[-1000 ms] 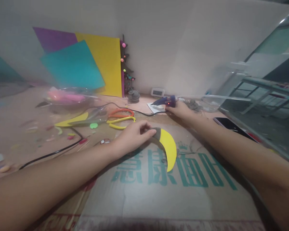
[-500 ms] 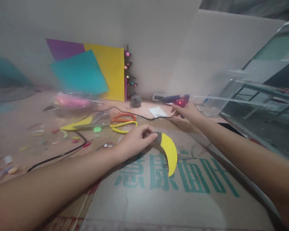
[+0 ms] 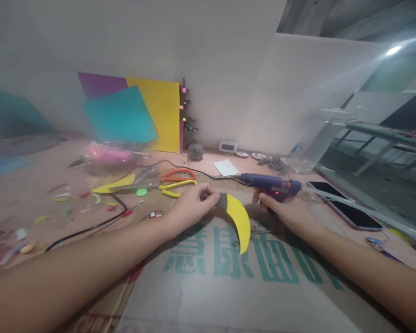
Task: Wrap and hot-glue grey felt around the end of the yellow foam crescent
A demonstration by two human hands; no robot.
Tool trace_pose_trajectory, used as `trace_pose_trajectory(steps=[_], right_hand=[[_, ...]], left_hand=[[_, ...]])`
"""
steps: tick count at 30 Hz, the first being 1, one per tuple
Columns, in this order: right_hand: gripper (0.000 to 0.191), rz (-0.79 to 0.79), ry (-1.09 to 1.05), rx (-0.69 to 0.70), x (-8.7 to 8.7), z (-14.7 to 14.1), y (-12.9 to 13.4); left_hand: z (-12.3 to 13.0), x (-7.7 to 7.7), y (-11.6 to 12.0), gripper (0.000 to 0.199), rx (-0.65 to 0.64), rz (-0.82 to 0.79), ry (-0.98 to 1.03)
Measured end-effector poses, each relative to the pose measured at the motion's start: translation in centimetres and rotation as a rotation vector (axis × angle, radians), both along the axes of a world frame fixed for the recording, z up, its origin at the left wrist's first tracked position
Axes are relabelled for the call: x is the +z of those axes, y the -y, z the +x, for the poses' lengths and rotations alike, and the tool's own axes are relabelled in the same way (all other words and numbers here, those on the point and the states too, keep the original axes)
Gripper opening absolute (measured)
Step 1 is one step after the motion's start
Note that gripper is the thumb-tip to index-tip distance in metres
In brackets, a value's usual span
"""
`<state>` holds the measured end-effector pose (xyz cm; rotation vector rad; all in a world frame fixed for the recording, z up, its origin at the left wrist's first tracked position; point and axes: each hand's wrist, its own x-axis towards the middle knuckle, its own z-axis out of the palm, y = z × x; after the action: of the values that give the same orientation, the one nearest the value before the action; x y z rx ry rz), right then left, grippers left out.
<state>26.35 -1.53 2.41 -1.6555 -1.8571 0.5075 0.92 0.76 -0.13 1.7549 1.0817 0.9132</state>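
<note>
Between thumb and fingers, my left hand (image 3: 198, 203) pinches the dark end of a yellow crescent-shaped cutout (image 3: 240, 222), whose pointed tip hangs down over the cardboard (image 3: 235, 296) with green lettering. My right hand (image 3: 277, 206) is closed round the handle of a blue hot glue gun (image 3: 272, 182). A red light glows on the gun's side, and a clear stick trails from its back end. The gun's nozzle points left, above and behind the cutout, apart from it. Scissors (image 3: 176, 182) with orange and yellow handles lie just behind my left hand.
Behind stand coloured sheets (image 3: 162, 115), a small decorated tree (image 3: 190, 125) and a small white-framed device (image 3: 228, 146). A white paper (image 3: 226, 167) lies near a black cord (image 3: 93, 226). At right are a phone (image 3: 346, 208) and a clear container (image 3: 312, 143). Scraps litter the left.
My right hand has brought the glue gun from the back of the table toward me and to the right. My left hand still pinches the yellow cutout, nearly in place.
</note>
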Motion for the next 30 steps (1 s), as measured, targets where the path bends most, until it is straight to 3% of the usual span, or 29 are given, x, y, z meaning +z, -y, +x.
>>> trace_pose_trajectory(steps=[4, 10, 15, 23, 30], right_hand=[[0.034, -0.017, -0.048, 0.007, -1.0, -0.1, 0.7], [0.027, 0.047, -0.181, 0.136, -0.9, -0.4, 0.9], [0.028, 0.095, -0.053, 0.071, -1.4, -0.1, 1.5], [0.024, 0.148, -0.004, 0.154, -1.2, -0.6, 2.1], [0.031, 0.154, 0.105, 0.167, -1.2, -0.3, 1.6]], left_hand=[[0.0, -0.1, -0.3, 0.024, 0.041, -0.008, 0.013], [-0.4, 0.2, -0.7, 0.024, 0.100, -0.037, 0.009], [-0.7, -0.1, -1.0, 0.024, 0.094, -0.050, 0.061], [-0.4, 0.3, -0.7, 0.024, 0.108, -0.071, 0.088], [-0.5, 0.2, -0.8, 0.022, 0.130, -0.050, 0.061]])
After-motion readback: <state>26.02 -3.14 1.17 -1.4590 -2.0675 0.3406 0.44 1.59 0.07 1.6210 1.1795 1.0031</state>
